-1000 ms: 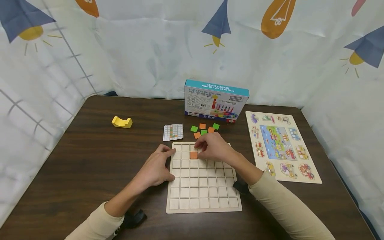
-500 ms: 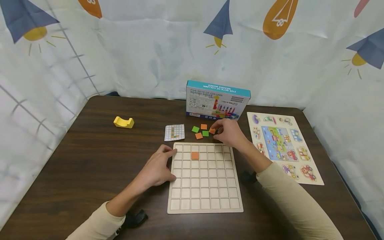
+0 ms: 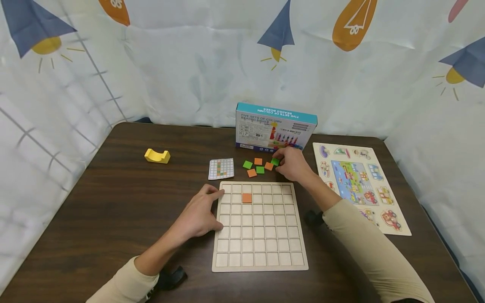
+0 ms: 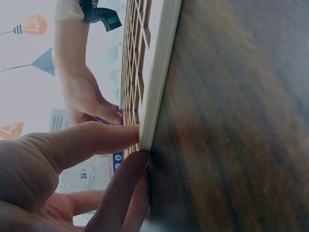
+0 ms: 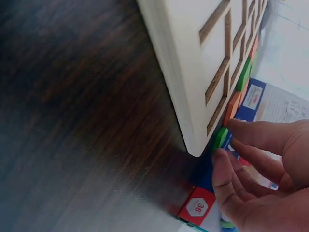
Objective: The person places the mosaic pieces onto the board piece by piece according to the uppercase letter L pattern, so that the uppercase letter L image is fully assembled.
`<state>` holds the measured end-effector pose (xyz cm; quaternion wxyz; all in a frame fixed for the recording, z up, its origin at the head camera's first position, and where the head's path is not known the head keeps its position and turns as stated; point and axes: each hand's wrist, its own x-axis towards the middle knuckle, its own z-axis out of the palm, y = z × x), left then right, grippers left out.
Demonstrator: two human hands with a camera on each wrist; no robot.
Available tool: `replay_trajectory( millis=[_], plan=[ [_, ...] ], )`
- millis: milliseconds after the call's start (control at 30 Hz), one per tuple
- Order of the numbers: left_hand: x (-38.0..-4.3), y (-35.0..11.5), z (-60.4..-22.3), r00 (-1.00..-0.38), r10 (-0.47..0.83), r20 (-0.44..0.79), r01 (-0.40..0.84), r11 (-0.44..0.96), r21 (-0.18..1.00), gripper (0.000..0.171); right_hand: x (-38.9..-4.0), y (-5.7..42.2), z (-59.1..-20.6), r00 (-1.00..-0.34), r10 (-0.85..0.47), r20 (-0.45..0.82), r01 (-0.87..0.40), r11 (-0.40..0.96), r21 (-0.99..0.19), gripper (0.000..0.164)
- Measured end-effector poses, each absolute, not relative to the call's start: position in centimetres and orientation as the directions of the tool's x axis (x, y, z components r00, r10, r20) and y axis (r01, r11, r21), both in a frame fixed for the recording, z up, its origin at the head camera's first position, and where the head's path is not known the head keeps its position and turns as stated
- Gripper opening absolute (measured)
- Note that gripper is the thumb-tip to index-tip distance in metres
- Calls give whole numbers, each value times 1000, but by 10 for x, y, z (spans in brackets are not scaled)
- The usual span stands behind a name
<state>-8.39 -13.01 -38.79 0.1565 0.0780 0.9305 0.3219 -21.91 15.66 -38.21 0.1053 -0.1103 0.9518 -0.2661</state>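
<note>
Flanking the rightmost green tile (image 3: pixel 275 162), beyond the grid board (image 3: pixel 259 232): your nearer right grip (image 3: pixel 294 165), grasp unclear; left grip (image 3: pixel 196 213), pinching the board's left edge.

From above, the head view looked forward and down over the gridded wooden board (image 3: pixel 259 232); both wrist views, turned sideways and close, shared the beaded-boxes carton (image 3: pixel 273 128) beyond.

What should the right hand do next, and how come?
I'd probably pinch the rightmost green tile and lift it. The right hand has fingertips on two sides of it, and the left hand is touching the board's edge. Only one orange tile sits on the board, but the card shows green squares too.
</note>
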Motion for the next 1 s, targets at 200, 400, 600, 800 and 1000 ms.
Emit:
replay_trajectory(
  millis=[200, 400, 600, 800, 1000],
  plan=[
    [-82, -130, -389, -937, 248, -245, 41, 777, 629, 95, -221, 156, -387, -956, -263, -129, -167, 849, -501, 35],
    [-82, -129, -390, -935, 253, -248, 39, 770, 637, 96, -222, 157, -393, -964, -233, -128, -142, 860, -490, 29],
    [-82, -129, -392, -937, 246, -248, 34, 771, 636, 95, -221, 156, -396, -970, -217, -111, -133, 854, -504, 23],
    [-83, -130, -391, -938, 250, -239, 41, 767, 641, 94, -220, 157, -394, -973, -208, -99, -129, 850, -511, 28],
    [-84, -133, -391, -939, 264, -222, 58, 755, 653, 93, -217, 159, -390, -976, -191, -108, -104, 835, -540, 31]
  ],
)
